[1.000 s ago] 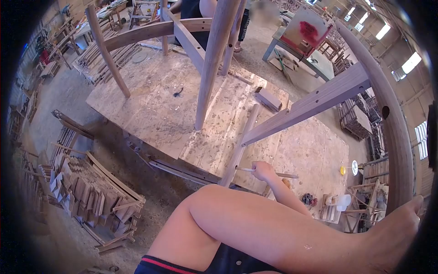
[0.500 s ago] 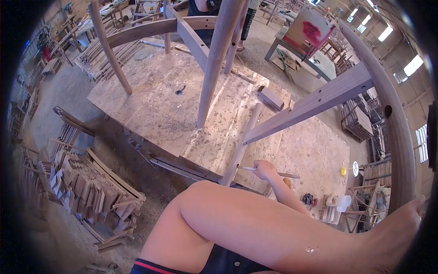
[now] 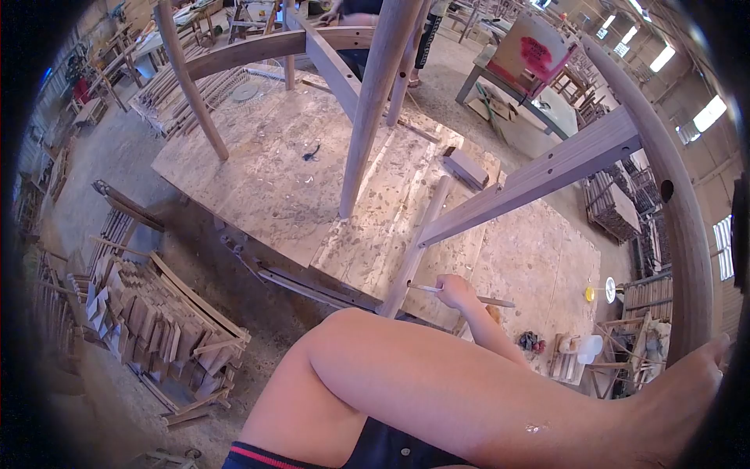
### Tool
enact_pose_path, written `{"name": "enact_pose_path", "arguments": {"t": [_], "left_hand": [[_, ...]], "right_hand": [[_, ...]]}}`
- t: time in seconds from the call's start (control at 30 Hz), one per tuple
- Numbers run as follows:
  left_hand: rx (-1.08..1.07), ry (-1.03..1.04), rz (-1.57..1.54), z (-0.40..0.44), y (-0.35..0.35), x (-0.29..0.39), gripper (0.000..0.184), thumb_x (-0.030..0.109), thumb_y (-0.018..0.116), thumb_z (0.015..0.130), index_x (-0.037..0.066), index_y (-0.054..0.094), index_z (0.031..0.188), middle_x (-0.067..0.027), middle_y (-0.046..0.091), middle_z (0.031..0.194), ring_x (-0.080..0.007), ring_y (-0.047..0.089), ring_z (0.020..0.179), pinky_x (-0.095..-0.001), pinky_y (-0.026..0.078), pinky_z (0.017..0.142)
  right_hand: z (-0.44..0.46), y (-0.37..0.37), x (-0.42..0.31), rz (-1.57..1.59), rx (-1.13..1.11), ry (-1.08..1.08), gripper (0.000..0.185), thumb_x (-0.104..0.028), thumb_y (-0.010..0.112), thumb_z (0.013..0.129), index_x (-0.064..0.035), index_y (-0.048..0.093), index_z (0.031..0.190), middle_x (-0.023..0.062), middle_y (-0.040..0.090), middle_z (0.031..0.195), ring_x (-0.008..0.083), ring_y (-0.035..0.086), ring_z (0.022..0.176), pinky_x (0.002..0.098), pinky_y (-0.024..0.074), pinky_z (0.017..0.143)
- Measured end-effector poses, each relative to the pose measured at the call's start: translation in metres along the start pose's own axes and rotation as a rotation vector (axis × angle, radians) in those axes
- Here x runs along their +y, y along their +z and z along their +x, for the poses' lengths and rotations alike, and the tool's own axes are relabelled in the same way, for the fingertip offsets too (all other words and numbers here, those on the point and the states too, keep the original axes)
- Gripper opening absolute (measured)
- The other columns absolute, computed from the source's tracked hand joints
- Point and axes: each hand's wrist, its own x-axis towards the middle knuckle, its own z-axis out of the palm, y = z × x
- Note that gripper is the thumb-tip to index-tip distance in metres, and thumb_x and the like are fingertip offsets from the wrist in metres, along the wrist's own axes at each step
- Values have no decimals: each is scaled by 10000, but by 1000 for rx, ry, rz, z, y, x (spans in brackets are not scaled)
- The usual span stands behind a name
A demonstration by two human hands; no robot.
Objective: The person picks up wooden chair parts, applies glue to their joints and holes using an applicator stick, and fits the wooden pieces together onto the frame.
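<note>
Hands apart, my right (image 3: 453, 292) grips a stick (image 3: 498, 302) by the rail (image 3: 401, 284), left (image 3: 697, 384) seemingly the curved post (image 3: 686, 242); red marking (image 3: 536, 55) illegible.

A large pile of brown wooden pieces (image 3: 148, 313) lies on the concrete floor at the left. Beyond the desk (image 3: 531, 242), a pale board with a red stain (image 3: 531, 53) sits on a grey-topped table (image 3: 551, 113), and a person in dark clothing (image 3: 428, 39) stands, partly hidden. Farther right is a stack of wooden boards (image 3: 612, 205). A dark crumpled bundle (image 3: 533, 341) lies near a translucent white container (image 3: 590, 349).
</note>
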Motion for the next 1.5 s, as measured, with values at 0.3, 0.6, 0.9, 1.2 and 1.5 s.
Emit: {"name": "enact_pose_path", "arguments": {"t": [0.3, 0.6, 0.9, 1.2, 1.5], "left_hand": [[117, -77, -613, -9, -6, 5, 246, 168, 493, 779, 115, 500, 539, -26, 471, 449, -198, 448, 392, -297, 417, 605], [190, 108, 449, -20, -34, 26, 240, 237, 542, 690, 115, 506, 486, -30, 484, 440, -208, 465, 394, -359, 415, 619], [260, 10, -3, -10, 12, 3, 252, 267, 559, 646, 112, 518, 450, -21, 498, 426, -195, 494, 402, -356, 426, 636], [330, 296, 190, -8, -9, 4, 285, 231, 523, 637, 50, 445, 431, -143, 441, 444, -350, 482, 474, -430, 376, 683], [3, 62, 137, -24, -82, 33, 311, 244, 578, 724, 49, 489, 498, -76, 430, 446, -225, 470, 409, -311, 411, 561]], "right_hand": [[-1, 3, 2, 0, 8, -8, 203, -212, 657, 707, -93, 615, 866, 141, 618, 874, 305, 588, 874, 396, 466, 755], [-4, 1, -1, -11, 8, 8, 199, -217, 650, 712, -102, 615, 871, 138, 619, 877, 300, 591, 870, 399, 466, 751], [-11, 3, -6, -33, 35, 24, 170, -215, 622, 725, -106, 607, 855, 122, 622, 866, 300, 595, 860, 412, 470, 730], [-27, 10, -13, 33, 35, 99, 167, -145, 534, 760, -122, 606, 908, 124, 621, 932, 289, 594, 898, 415, 461, 738], [4, 16, -12, -78, 138, 72, 224, -131, 530, 761, -54, 613, 955, 145, 611, 1004, 294, 581, 967, 414, 458, 807]]}}
